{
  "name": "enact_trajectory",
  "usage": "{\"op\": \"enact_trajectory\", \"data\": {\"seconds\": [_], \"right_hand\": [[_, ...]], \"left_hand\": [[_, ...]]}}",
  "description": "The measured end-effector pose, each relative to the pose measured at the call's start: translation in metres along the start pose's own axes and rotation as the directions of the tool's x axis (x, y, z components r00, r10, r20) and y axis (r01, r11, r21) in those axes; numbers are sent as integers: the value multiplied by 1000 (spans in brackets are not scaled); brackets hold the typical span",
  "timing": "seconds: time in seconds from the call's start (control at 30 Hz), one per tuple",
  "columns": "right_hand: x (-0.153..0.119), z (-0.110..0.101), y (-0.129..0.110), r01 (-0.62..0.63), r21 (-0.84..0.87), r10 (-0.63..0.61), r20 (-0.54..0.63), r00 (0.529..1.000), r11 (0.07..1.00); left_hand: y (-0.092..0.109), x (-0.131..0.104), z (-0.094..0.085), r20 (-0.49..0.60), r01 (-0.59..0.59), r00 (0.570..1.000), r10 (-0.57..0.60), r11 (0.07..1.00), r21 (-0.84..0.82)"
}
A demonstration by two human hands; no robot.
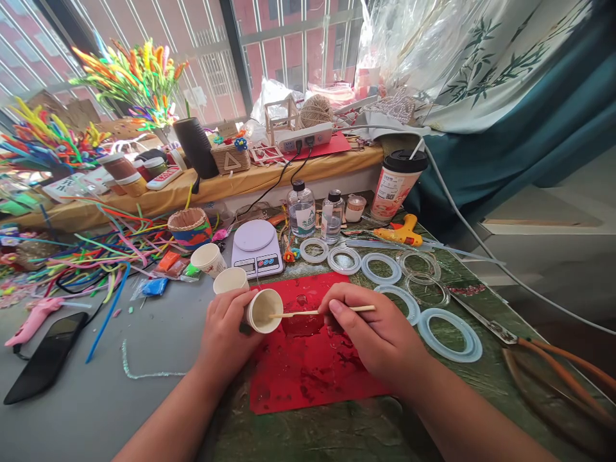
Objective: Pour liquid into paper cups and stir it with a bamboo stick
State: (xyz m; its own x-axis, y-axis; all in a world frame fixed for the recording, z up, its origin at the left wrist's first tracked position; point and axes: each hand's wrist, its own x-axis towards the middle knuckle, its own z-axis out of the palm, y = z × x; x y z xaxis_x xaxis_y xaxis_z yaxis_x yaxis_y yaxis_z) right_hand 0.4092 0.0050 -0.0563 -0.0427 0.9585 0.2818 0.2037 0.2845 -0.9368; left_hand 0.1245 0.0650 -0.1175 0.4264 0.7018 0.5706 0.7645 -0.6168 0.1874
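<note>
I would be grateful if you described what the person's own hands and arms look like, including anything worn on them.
The left hand and right hand are both ungloved, with no rings visible. Both forearms are bare, with no sleeves, watch or bracelet in view.

Before us on the dark green surface [337, 433] lies the flat red rectangular sheet [289, 385]; the square lavender plastic scale [255, 237] stands behind, two clear black-capped bottles [302, 218] to its right. Round pale-blue silicone rings [473, 345] lie behind and right of the sheet, orange-handled metal scissors [506, 335] farther right.
</note>
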Motion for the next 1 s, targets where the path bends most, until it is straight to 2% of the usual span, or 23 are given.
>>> {"op": "enact_trajectory", "data": {"seconds": [0.77, 1.0], "right_hand": [[3, 0, 8, -56, 96, 59, -31, 998, 994], [2, 0, 7, -19, 29, 21, -61, 998, 999]], "left_hand": [[1, 1, 1, -8, 9, 1000, -9, 1000, -8], [-1, 0, 3, 1, 10, 1000, -10, 1000, -13]]}}
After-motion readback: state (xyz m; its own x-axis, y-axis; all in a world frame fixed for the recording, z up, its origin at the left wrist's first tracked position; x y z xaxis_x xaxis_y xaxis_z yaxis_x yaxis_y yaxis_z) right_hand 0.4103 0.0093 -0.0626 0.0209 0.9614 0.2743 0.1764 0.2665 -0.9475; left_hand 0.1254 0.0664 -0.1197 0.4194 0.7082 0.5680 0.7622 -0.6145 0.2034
